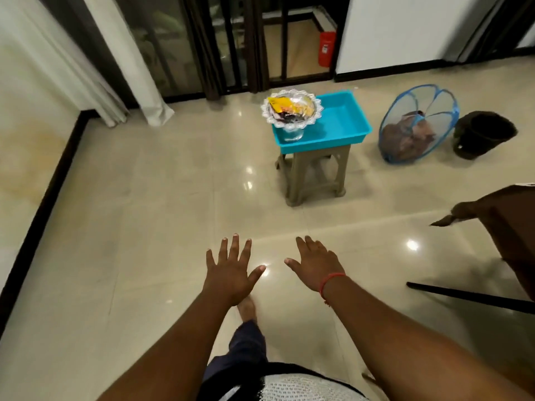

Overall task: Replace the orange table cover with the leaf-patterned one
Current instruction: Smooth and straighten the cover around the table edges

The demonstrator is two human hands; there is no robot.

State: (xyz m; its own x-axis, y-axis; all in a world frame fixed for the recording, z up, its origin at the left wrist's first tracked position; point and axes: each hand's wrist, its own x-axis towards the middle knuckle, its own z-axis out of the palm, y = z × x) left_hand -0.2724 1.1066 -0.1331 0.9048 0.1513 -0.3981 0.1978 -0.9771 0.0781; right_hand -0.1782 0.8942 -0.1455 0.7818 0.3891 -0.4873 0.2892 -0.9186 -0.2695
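While the table (518, 227) shows only as a dark brown corner at the right edge of the view, we can place the task's thing no closer than that: a brownish cloth (451, 217) hangs off that corner in a blurred point, and we cannot tell whether it is the orange cover, and no leaf-patterned one is visible anywhere. We judge the first risk to be one of identification, since reaching for a cloth half out of view could mean pulling the wrong one. A second risk lies nearer the middle of the room: the glass bowl (291, 111) stands on the near left corner of a blue tray (341, 131), which itself overhangs a small stool (314, 175), so a swept cloth or a careless step could tip the stack onto the hard floor (130, 227). The tiles are glossy and a bare foot (246, 308) is on them, so we would also expect a slip if a cover trails underfoot. A mesh basket (417, 125) lying on its side and a dark bucket (480, 134) sit beyond the table corner, well apart from it. Our left hand (231, 270) and right hand (314, 267) are held out over the floor, palms down, fingers spread wide and straight, holding and touching nothing
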